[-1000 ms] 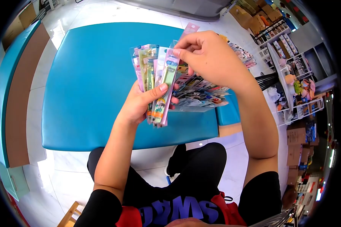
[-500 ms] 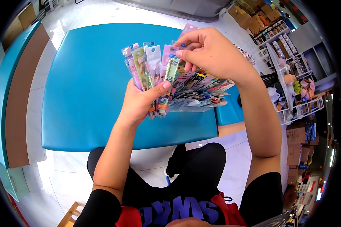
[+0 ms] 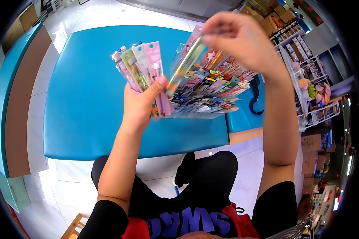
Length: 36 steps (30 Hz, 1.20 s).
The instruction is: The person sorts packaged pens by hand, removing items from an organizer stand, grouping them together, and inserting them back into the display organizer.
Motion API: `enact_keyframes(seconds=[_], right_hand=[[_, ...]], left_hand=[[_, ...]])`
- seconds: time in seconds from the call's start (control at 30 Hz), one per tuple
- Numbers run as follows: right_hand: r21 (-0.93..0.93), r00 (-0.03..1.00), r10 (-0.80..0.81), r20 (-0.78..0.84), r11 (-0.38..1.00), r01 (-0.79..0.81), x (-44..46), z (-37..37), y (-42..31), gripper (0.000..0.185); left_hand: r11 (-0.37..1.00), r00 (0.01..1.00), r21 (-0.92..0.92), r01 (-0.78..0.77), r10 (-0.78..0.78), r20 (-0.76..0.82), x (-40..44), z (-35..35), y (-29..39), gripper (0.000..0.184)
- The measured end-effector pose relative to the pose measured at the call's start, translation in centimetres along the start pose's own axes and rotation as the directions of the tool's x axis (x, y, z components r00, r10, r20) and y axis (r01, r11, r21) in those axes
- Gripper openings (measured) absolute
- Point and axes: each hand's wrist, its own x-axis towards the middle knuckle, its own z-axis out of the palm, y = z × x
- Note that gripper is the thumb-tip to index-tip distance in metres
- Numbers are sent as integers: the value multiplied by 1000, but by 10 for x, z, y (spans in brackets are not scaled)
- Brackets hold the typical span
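My left hand (image 3: pixel 139 104) is closed round a fan of slim plastic pen packets (image 3: pixel 141 65), with the thumb pressed over the front one. These packets are pink, white and yellowish, with hang holes at the top. Up to the right, my right hand (image 3: pixel 241 42) pinches the upper end of a green pen packet (image 3: pixel 185 65), which slants down towards the left hand's bundle. Motion blurs this hand and packet. Behind them stands a clear display box (image 3: pixel 203 115) packed with rows of similar colourful packets (image 3: pixel 211 85). Its far left part is partly hidden by the green packet.
The box rests on a blue padded bench (image 3: pixel 83 95). A black curved strap or hook (image 3: pixel 254 101) lies on a second blue seat to the right. White shelves (image 3: pixel 315 79) and cardboard boxes (image 3: pixel 311 143) stand farther right. Another blue-topped bench (image 3: pixel 12 79) is at left.
My right hand has moved up and right, pulling the green packet away from the front of the bundle. My left hand has shifted slightly left with the remaining packets.
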Motion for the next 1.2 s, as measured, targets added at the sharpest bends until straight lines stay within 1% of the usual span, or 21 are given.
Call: enact_keyframes(seconds=[0.03,0.07,0.17,0.27,0.37,0.4,0.47,0.5,0.6,0.7,0.8,0.9,1.0,1.1,1.13,1.17,1.2], right_hand=[[-70,988,-132,-85,990,126,5,-18,9,17],[-147,952,-264,-158,959,241,8,-29,14,17],[-93,940,-100,-325,993,74,19,-42,-12,20],[-299,968,82,-237,942,-153,21,-46,-33,18],[-189,983,145,-116,968,-165,22,-41,-30,13],[-307,991,22,-131,950,-62,21,-34,-13,13],[-528,968,-223,-118,839,129,17,-16,37,15],[-605,969,-227,-101,787,122,14,-5,36,15],[-722,970,-239,-38,678,139,14,10,41,14],[-775,980,-191,-61,628,74,15,20,37,21],[-788,985,-146,-96,616,14,16,23,35,32],[-789,944,-306,-124,607,93,15,24,40,41],[-773,870,-470,-148,604,195,11,17,26,37],[-756,765,-622,-170,580,303,2,12,0,32],[-584,789,-609,-85,672,456,-14,18,-13,32],[-433,791,-611,-7,715,548,-40,28,-37,31],[-264,790,-610,70,752,604,-65,39,-60,30]], left_hand=[[998,998,16,65,-65,-11,2,-4,4,37],[998,997,7,68,-68,-26,3,-8,4,37],[997,994,-18,81,-82,-67,9,-19,3,37],[996,991,-38,79,-82,-104,13,-23,2,38],[994,992,-46,95,-98,-73,13,-24,0,39],[994,993,-47,103,-106,-59,13,-24,0,40],[992,993,-64,112,-114,-40,12,-24,-1,38],[991,993,-73,116,-118,-30,12,-23,-1,38],[990,990,-35,134,-135,-44,11,-19,-1,40],[988,988,-41,152,-153,-31,9,-16,0,40],[983,983,-10,184,-184,3,9,-16,-1,40],[983,983,-18,181,-181,32,8,-13,-3,38],[979,978,-19,202,-201,48,6,-10,-2,37],[980,978,-24,199,-197,63,5,-9,1,37],[981,980,-26,194,-193,52,3,-8,4,37],[982,982,-31,187,-186,44,2,-6,7,38],[983,983,-36,183,-181,35,2,-4,8,38]])
